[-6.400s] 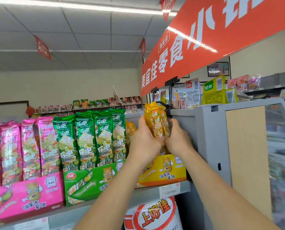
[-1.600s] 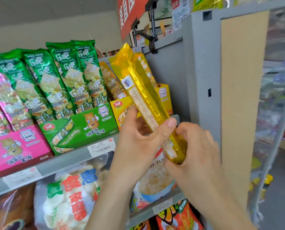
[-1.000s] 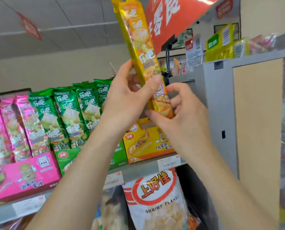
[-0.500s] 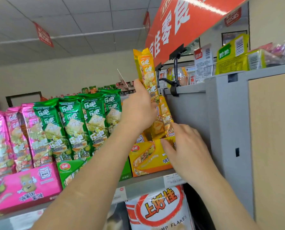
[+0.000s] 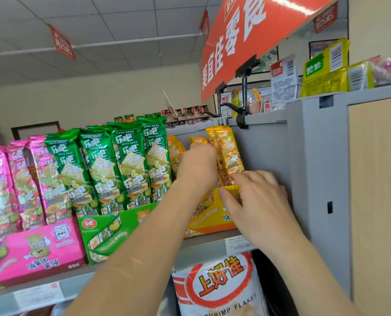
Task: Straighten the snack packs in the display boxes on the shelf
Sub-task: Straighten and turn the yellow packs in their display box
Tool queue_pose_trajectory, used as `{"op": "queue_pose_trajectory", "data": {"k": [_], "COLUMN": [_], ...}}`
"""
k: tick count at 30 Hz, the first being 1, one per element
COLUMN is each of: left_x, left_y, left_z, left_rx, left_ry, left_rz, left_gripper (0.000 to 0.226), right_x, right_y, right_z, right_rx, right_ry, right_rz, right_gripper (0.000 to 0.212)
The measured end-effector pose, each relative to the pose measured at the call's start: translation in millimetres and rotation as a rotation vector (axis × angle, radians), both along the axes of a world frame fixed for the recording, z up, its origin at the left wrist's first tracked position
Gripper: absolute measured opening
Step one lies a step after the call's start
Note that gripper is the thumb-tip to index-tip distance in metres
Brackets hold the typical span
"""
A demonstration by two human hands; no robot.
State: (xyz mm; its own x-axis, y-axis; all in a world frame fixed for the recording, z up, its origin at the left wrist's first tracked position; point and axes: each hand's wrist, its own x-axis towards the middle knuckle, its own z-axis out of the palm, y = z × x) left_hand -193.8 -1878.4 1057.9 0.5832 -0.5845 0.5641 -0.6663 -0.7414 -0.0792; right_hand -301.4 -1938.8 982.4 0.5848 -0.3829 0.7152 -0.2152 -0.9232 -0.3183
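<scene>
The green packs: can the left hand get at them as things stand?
Probably yes. The left hand is at the yellow packs, right beside the green packs, whose fronts stand open with nothing between.
</scene>
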Motion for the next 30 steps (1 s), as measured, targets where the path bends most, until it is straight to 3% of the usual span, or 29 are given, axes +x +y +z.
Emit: {"op": "queue_pose_trajectory", "data": {"k": [5,8,13,16,19,25,30], "left_x": [-21,-31,-30,-23,-18,-18,-33], "left_y": [18,22,23,20,19,19,24], "left_z": [7,9,10,7,7,-2,-7], "left_rx": [0.066,0.237,0.394,0.389,0.297,0.036,-0.457], "left_ry": [-0.218,-0.295,-0.242,-0.111,-0.066,-0.021,-0.222], "left_rz": [0.107,0.147,0.21,0.263,0.286,0.132,-0.118], "left_gripper": [0.009,0.027,0.016,0.009,0.012,0.023,0.053], "right_x": [1,3,8,11,13,21,21], "right_y": [-1,2,2,-5,-8,-8,-10], "right_z": [7,13,9,3,-3,-13,-14], "right_rx": [0.038,0.05,-0.051,-0.031,-0.014,0.015,0.105], "right_ry": [-0.083,-0.114,-0.113,-0.153,-0.245,-0.398,-0.4], "right_rz": [0.034,0.091,0.112,0.131,0.156,0.178,0.235], "right_gripper": [0.04,0.038,0.027,0.04,0.041,0.031,0.031]}}
